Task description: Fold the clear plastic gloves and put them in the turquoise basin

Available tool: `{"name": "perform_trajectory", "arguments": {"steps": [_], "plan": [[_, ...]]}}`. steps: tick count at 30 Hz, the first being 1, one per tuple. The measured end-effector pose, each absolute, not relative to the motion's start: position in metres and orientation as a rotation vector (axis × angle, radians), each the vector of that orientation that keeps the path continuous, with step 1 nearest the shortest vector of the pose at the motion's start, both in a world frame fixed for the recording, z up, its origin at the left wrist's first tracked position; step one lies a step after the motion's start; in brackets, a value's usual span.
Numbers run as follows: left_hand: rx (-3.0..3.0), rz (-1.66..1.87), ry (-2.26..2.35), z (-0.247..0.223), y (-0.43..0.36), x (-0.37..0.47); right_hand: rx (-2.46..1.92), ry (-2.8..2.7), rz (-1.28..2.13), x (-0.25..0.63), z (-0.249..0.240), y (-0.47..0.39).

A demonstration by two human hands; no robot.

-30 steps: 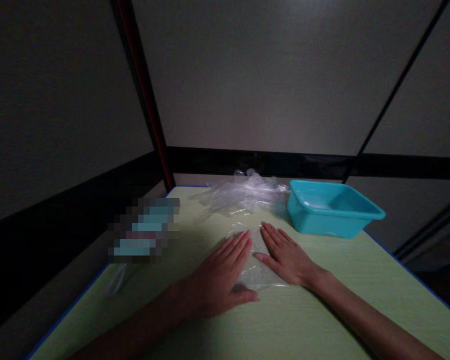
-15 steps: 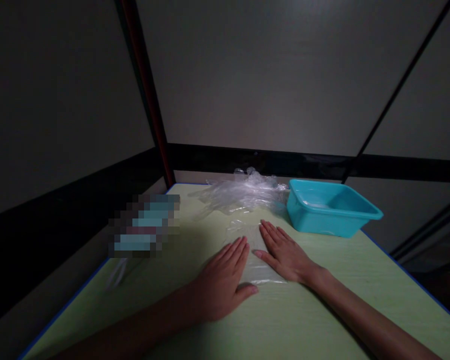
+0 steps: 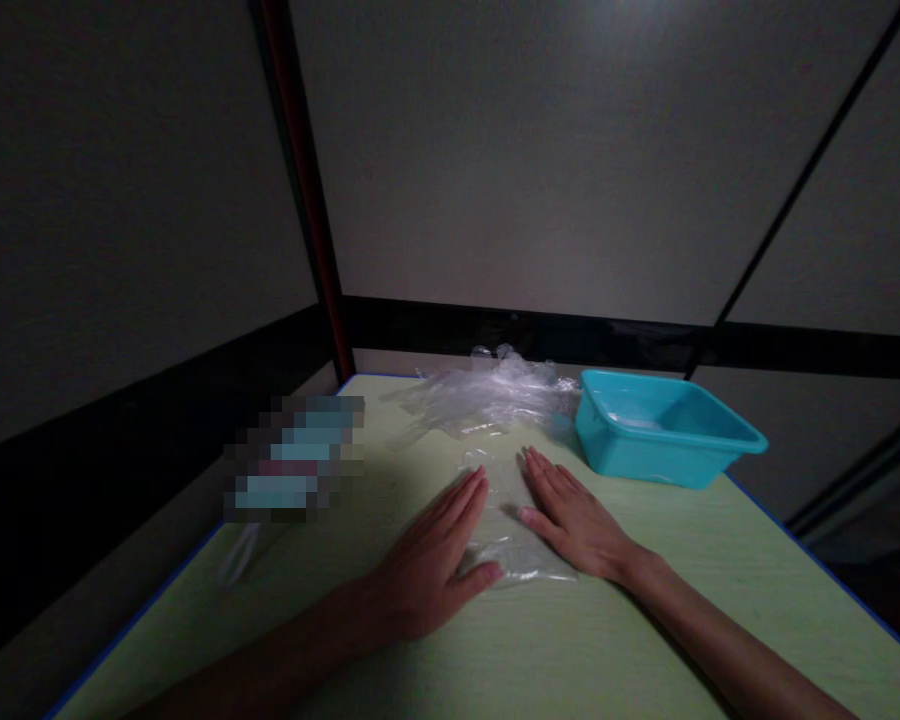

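- Since the earlier frame, the left hand [image 3: 431,565] has been shifted slightly away from the right hand [image 3: 577,525], so that a wider strip of the clear plastic piece [image 3: 525,560] is exposed between them; the right hand has been kept in nearly the same place.
- The left hand is opened out, palm down, with its fingers held together and its thumb spread; nothing is grasped by it, and the left side of the plastic piece is overlapped by its fingers.
- The right hand is likewise unclenched and laid palm down, with its fingers extended on the right side of the plastic piece and its thumb angled inward; nothing is gripped.
- The clear plastic piece is spread flat on the green table [image 3: 570,650], between and partly beneath the hands; creases and bright reflections are seen along its near edge.
- Beyond the hands, a loose heap of clear plastic [image 3: 495,395] is piled toward the far edge of the table.
- To the right of the heap, a turquoise tub [image 3: 645,458] is set upright, close beside it.
- At the table's left side, an item is obscured by pixelation [image 3: 296,455] and cannot be identified; a pale loop [image 3: 238,555] is seen at its near end.
- The table is bordered in blue, and a gray wall [image 3: 532,180] crossed by a black band [image 3: 450,325] is seen behind it.
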State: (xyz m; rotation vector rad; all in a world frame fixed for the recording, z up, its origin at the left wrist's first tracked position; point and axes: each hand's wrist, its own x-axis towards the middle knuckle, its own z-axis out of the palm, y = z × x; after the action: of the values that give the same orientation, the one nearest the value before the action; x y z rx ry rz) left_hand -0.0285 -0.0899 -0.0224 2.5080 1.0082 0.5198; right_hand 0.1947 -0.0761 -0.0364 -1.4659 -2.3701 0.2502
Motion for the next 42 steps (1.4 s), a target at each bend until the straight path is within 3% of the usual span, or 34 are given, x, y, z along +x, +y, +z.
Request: {"name": "perform_trajectory", "arguments": {"steps": [5, 10, 16, 33, 42], "plan": [[2.097, 0.961, 0.879, -0.016, -0.069, -0.03, -1.317, -1.85, 0.674, 0.203, -0.029, -0.075], [1.855, 0.906, 0.77, -0.014, -0.061, -0.025, -0.901, -1.527, 1.055, 0.204, -0.023, -0.073], [1.65, 0.854, 0.689, -0.021, -0.061, -0.014, -0.81, -1.579, 1.344, 0.19, -0.021, -0.08], [1.391, 0.849, 0.968, -0.02, -0.05, -0.024, -1.014, -1.527, 1.399, 0.211, -0.019, -0.076], [1.363, 1.008, 0.906, -0.015, -0.044, -0.027, -1.015, -1.503, 1.167, 0.204, -0.016, -0.077]]}}
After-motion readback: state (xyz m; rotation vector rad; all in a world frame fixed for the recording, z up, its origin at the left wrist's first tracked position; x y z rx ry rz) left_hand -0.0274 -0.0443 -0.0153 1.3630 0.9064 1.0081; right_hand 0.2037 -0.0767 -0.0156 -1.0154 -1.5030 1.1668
